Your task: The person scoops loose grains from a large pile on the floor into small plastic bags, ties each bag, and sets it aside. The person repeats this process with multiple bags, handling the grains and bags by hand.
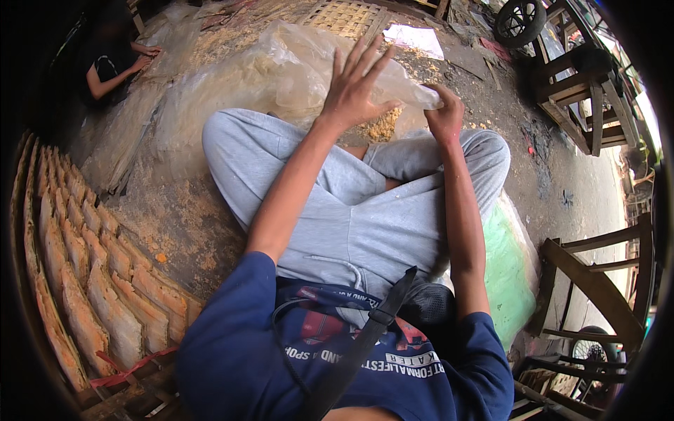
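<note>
My right hand point(445, 113) grips the bunched edge of a clear plastic sheet point(300, 63) beyond my right knee. Raised over the same sheet, my left hand point(358, 87) has its fingers spread, palm down, and holds nothing. The sheet lies crumpled on the ground in front of my crossed legs and stretches to the left. Orange-yellow crumbs point(383, 126) lie under the sheet's edge, between my two hands.
Stacked slabs with orange, crusty edges point(100, 294) stand at my left. Another person's hands point(142, 62) rest at the sheet's far left. Beyond it lie a woven bamboo panel point(342, 20) and a white paper point(416, 41). Wooden frames point(595, 279) and a wheel point(520, 22) are on the right.
</note>
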Tool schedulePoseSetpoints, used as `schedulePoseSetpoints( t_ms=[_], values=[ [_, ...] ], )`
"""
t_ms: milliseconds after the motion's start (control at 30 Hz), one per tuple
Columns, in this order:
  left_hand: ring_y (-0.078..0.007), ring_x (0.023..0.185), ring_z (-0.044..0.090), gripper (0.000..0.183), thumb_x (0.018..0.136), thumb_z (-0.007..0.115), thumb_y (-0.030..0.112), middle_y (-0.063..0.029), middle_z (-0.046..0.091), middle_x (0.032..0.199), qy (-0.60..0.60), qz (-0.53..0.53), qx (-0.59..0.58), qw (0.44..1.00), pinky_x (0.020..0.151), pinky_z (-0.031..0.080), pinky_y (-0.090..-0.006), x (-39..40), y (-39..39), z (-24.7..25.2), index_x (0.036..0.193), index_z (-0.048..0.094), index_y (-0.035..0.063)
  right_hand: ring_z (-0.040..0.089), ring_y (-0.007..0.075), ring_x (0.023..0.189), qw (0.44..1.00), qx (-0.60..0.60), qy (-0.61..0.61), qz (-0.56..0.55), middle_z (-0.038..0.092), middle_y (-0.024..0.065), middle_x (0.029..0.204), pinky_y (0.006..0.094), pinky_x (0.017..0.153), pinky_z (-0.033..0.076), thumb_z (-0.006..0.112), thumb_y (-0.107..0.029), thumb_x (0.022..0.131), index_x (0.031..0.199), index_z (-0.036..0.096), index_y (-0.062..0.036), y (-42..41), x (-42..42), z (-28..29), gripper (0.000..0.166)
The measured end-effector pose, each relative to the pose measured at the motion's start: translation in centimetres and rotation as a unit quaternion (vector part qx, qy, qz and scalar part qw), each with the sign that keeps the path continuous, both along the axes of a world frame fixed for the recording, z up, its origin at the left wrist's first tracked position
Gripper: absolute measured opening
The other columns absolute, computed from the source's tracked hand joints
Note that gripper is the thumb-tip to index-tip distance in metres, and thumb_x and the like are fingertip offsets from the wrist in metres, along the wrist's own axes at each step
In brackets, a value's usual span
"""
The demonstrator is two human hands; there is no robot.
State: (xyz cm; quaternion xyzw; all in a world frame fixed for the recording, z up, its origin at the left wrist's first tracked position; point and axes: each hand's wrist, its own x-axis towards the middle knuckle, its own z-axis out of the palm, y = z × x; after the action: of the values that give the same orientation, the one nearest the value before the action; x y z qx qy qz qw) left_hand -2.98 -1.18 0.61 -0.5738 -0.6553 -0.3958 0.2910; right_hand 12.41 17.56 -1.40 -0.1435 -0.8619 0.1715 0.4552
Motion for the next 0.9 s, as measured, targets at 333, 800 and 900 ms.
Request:
schedulePoseSetpoints(
  t_ms=[333, 800, 900],
  values=[
    [-0.0275, 0.115, 0.069, 0.038, 0.081, 0.065, -0.002, -0.01, 0.075, 0.116, -0.066, -0.064, 0.058, 0.994, 0.118, 0.037, -0.0519, -0.5, 1.3, -1.6, 0.116, 0.075, 0.0107, 0.071, 0.0381, 0.088, 0.989, 0.052, -0.102, -0.094, 0.075, 0.0157, 0.094, 0.0452, 0.083, 0.054, 0.077, -0.026, 0.084, 0.1, 0.077, -0.0086, -0.7, -0.8, -0.7, 0.023],
    [-0.037, 0.089, 0.074, 0.024, 0.084, 0.075, 0.01, -0.0193, 0.075, 0.095, -0.234, -0.052, 0.128, 0.962, 0.077, 0.057, -0.0394, -2.4, -1.7, 0.5, 0.105, 0.075, 0.0012, 0.061, 0.0358, 0.124, 0.997, 0.016, -0.001, 0.072, 0.067, 0.0191, 0.131, 0.0463, 0.107, 0.045, 0.076, -0.044, 0.088, 0.136, 0.064, -0.0049, -2.9, 0.1, 1.7, 0.064],
    [-0.0386, 0.091, 0.072, 0.03, 0.081, 0.076, 0.01, -0.0194, 0.075, 0.097, -0.233, -0.092, 0.071, 0.966, 0.08, 0.056, -0.0412, -1.2, -1.0, 0.1, 0.11, 0.074, 0.0022, 0.067, 0.035, 0.104, 0.998, 0.031, -0.021, 0.049, 0.073, 0.0173, 0.111, 0.0442, 0.096, 0.05, 0.08, -0.035, 0.086, 0.12, 0.072, -0.0034, -4.8, -0.7, 1.8, 0.047]
  ],
)
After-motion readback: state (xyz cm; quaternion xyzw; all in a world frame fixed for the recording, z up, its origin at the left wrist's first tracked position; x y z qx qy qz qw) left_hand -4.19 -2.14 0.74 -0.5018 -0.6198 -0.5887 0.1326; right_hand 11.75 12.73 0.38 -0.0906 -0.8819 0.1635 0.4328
